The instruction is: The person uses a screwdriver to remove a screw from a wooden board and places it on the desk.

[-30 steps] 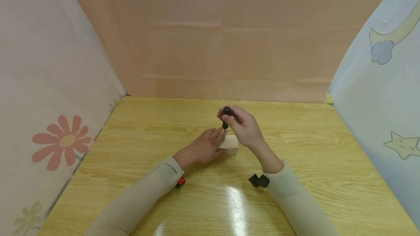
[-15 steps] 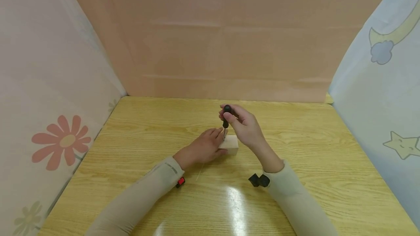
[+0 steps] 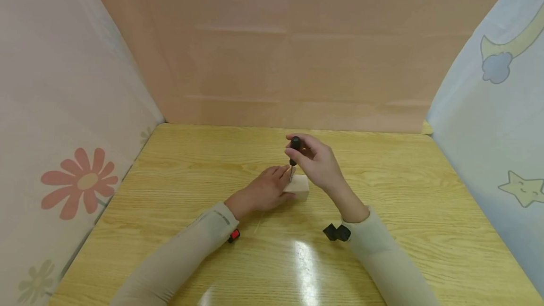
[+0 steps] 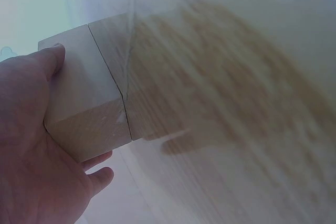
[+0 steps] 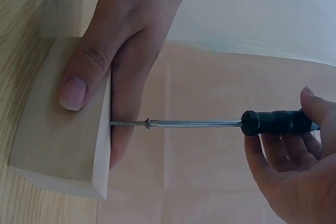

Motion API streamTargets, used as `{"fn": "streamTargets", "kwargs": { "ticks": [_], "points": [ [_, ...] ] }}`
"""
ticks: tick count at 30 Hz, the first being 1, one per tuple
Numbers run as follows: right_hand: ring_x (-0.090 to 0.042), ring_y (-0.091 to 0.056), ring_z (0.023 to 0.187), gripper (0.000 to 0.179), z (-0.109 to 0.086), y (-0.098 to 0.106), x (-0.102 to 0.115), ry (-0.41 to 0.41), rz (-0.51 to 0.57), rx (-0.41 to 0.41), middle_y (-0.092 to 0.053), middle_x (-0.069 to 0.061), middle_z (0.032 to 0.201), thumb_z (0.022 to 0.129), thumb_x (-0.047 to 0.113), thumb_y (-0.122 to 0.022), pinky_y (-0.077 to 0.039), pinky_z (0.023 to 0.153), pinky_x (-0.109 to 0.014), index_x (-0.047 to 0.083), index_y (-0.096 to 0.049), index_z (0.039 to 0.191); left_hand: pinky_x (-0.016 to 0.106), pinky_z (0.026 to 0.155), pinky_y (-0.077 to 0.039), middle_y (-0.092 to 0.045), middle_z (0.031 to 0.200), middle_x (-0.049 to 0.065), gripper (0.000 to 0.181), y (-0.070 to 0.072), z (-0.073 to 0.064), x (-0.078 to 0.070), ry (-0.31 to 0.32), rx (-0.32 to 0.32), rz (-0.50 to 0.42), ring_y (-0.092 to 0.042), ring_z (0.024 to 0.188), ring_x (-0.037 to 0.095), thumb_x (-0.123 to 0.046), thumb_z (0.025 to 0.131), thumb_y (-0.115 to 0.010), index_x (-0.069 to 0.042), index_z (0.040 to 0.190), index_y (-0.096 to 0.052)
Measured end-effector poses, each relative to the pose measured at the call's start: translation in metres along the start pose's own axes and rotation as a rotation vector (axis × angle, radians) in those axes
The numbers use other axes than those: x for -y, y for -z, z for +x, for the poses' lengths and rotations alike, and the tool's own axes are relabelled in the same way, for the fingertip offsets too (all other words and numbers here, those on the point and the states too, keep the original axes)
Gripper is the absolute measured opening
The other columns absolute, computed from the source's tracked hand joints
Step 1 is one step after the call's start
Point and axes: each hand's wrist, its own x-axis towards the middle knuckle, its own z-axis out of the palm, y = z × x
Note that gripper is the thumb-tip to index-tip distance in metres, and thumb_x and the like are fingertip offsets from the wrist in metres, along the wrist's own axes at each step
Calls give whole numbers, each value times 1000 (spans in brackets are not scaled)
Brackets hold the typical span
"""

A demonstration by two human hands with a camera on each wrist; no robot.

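A pale wooden block (image 3: 300, 185) rests on the table, with my left hand (image 3: 265, 190) gripping it from the left. In the left wrist view the thumb lies on one face of the block (image 4: 84, 77) and fingers reach round its other side. A threaded screw (image 5: 128, 123) stands part-way in the block's top face. My right hand (image 3: 318, 162) holds a screwdriver (image 3: 294, 144) by its black handle, thumb on one side and fingers on the other. In the right wrist view the screwdriver's metal shaft (image 5: 194, 124) meets the screw head, roughly in line with it.
The wood-grain table (image 3: 403, 192) extends around both hands. A tan sheet (image 3: 289, 60) hangs behind it, with patterned cloths at left (image 3: 85, 107) and right (image 3: 501, 131). Small dark devices (image 3: 337, 232) sit at the sleeves' cuffs.
My right hand and the screwdriver handle have shifted slightly right and up, with the fingers changing place a little on the handle. The left hand and block stay put.
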Motion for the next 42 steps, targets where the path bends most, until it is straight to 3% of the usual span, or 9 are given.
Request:
{"fn": "streamTargets", "kwargs": {
  "ticks": [3,10,15,19,23,26,30,36,42],
  "points": [
    [-19,-71,100,30,0,1,1,-17,-1,-13,-72,-8,111,98,21,-70,-57,88,-25,7,-67,124,42,123,-24,-32,162,15,78,0,0,0,3,5,-6,-35,146,30,-53,104,-48,-5,160,-25],
    [-24,-71,105,31,-1,3,6,-16,21,65,-73,-12,114,102,21,-64,-56,88,-25,7,-65,130,43,122,-26,-34,161,17,77,1,0,-1,-10,-14,0,-37,145,31,-52,104,-50,-4,159,-27],
    [-21,-72,102,27,-2,2,2,-46,3,42,-74,-7,111,100,22,-66,-58,86,-27,8,-61,123,43,122,-26,-33,161,17,78,0,0,-1,-1,2,-18,-37,145,31,-53,104,-49,-4,161,-24],
    [-20,-68,109,24,-1,3,0,-21,-8,34,-70,-5,121,100,20,-67,-57,91,-30,8,-66,120,42,123,-25,-32,162,15,78,0,1,-1,7,12,-18,-36,146,30,-54,104,-47,-5,161,-24],
    [-20,-67,113,38,-1,6,1,10,-27,27,-66,-8,124,102,17,-63,-53,96,-25,12,-61,139,43,123,-25,-31,163,15,77,1,0,-1,14,17,-39,-35,146,30,-53,104,-47,-6,161,-26],
    [-26,-67,114,43,-1,7,2,32,39,48,-66,-16,121,104,10,-57,-51,99,-24,8,-52,147,44,123,-25,-31,162,16,76,2,0,-1,16,16,-55,-36,146,30,-53,104,-47,-7,161,-25],
    [-27,-67,110,36,0,5,1,54,85,67,-64,-20,117,103,6,-59,-53,96,-26,1,-54,138,43,122,-25,-32,162,16,77,3,1,-1,8,7,-35,-37,145,30,-53,104,-48,-6,161,-25],
    [-23,-69,109,28,0,5,1,60,71,69,-69,-17,119,102,8,-61,-55,93,-26,0,-56,128,42,122,-26,-33,162,15,77,4,1,-2,8,6,-28,-38,144,30,-53,104,-48,-6,161,-25],
    [-35,-66,112,33,-1,5,2,54,84,76,-64,-23,118,103,4,-58,-55,94,-26,-1,-56,135,42,123,-25,-33,162,15,77,4,0,-3,11,16,-24,-37,145,29,-53,104,-48,-6,161,-24]
  ]
}}
